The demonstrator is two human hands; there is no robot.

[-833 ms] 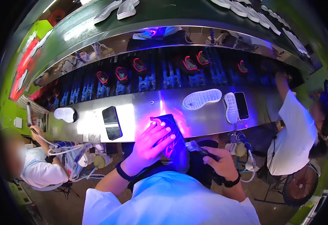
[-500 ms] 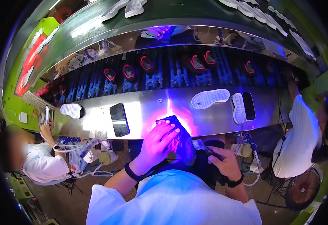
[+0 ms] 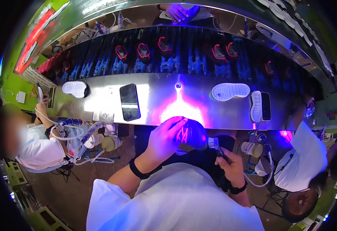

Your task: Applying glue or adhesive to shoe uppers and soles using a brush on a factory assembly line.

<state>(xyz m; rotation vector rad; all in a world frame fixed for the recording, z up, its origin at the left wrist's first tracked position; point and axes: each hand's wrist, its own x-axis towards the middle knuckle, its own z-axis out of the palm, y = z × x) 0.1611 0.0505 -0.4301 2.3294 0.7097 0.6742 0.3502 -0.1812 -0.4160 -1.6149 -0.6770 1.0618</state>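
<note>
In front of me, at the near edge of the metal bench, my left hand (image 3: 160,140) is closed round a dark shoe upper (image 3: 194,135) with pinkish lacing marks. My right hand (image 3: 232,166) grips the dark handle of a brush (image 3: 214,143). The brush's pale head meets the right end of the upper, or sits right beside it. Purple-pink light falls on the upper and on my left fingers. The underside of the upper is hidden.
On the metal bench (image 3: 99,86) lie white shoe soles (image 3: 230,91) and two phones (image 3: 130,102). Behind it, a dark conveyor (image 3: 191,56) carries several red-edged shoe uppers. One co-worker (image 3: 41,142) sits at left, another (image 3: 301,161) at right. Containers with hoses (image 3: 110,142) stand below the bench.
The view has shifted, so the bench sits higher in the picture. My left hand has turned the upper, and its pointed end no longer stands up. The brush remains at its right side.
</note>
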